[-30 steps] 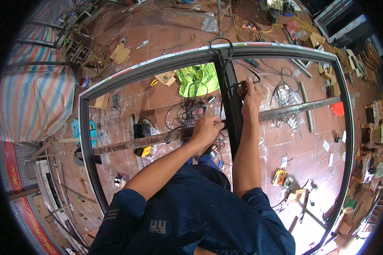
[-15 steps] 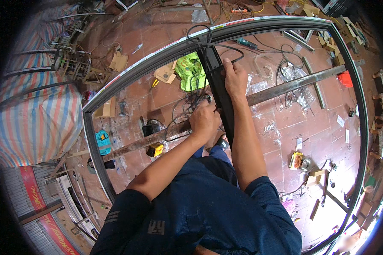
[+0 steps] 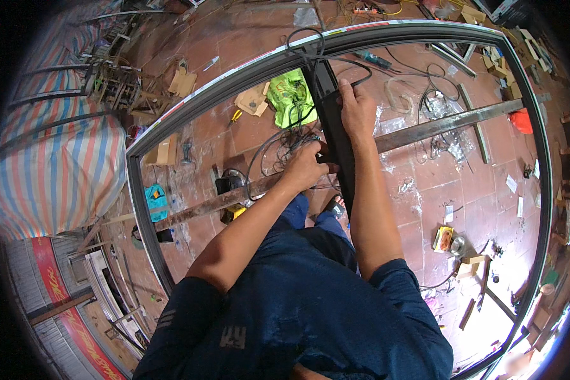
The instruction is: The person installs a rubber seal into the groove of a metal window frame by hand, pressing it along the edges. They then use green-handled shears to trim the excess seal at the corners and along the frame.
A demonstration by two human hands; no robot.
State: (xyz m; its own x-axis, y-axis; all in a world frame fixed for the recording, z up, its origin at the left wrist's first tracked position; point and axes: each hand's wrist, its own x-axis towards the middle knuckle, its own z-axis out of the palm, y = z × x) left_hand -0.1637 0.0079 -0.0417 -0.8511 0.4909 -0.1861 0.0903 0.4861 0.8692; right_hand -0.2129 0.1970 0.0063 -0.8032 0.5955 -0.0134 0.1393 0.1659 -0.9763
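Note:
A dark window or door frame (image 3: 538, 166) spans the view, crossed by a black middle bar (image 3: 337, 147). My right hand (image 3: 359, 114) is closed along the right edge of this bar, its fingertips near the upper part. Lower down, my left hand (image 3: 305, 167) is bent against the bar's left edge, thumb and fingers touching it; anything small between them is hidden. A thin black flexible strip (image 3: 323, 40), like a rubber gasket, loops over the top of the bar and past my right fingertips. More black strip (image 3: 254, 166) lies coiled beside my left hand.
A rusty metal beam (image 3: 449, 121) runs crosswise beneath the frame. On the tiled floor lie a green bag (image 3: 291, 98), a teal power tool (image 3: 373, 60), clear plastic wrap (image 3: 440, 114) and yellow-handled pliers (image 3: 236, 115). Striped sheeting (image 3: 57, 171) covers a pile at the left.
My left hand has loosened from a fist, its thumb now reaching onto the bar. My right hand remains near the same place on the bar. The whole view has shifted slightly.

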